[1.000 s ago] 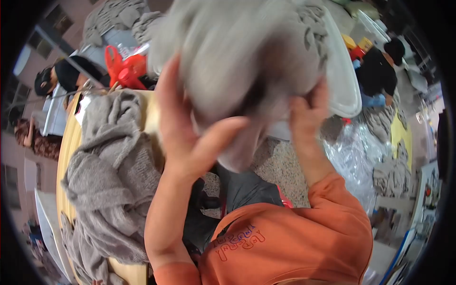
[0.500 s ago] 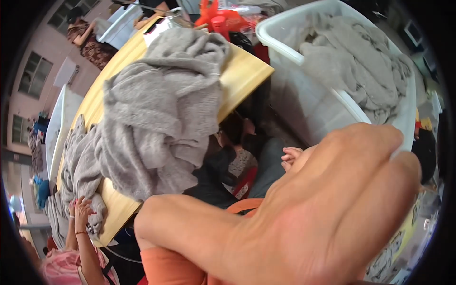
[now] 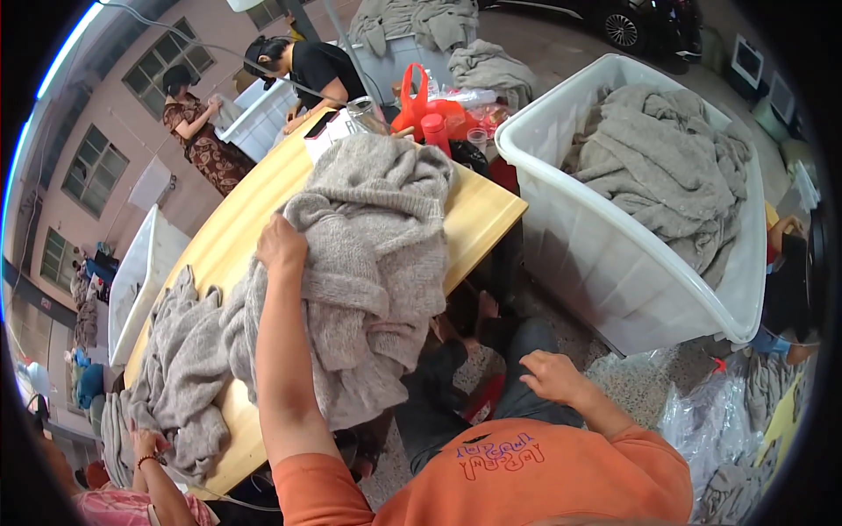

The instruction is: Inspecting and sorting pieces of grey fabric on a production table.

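Left hand (image 3: pixel 282 244): had swung over from the bin (image 3: pixel 601 254) to the table (image 3: pixel 487 215); fingers were bent at the sweater's left edge, tips hidden, so whether they gripped could not be told.
Sweater (image 3: pixel 377 263), grey knit: lay heaped on the table.
Right hand (image 3: pixel 557 379): empty, loosely curled above the thigh.
Bin, white plastic: stood right of the table, grey garments (image 3: pixel 662 158) piled inside.
Change: the bundle held a second earlier had left both hands; handling had passed to the sweater.

Garment (image 3: pixel 368 272) on table (image 3: pixel 484 210), bin (image 3: pixel 605 272) right, car (image 3: pixel 624 32) seemingly behind
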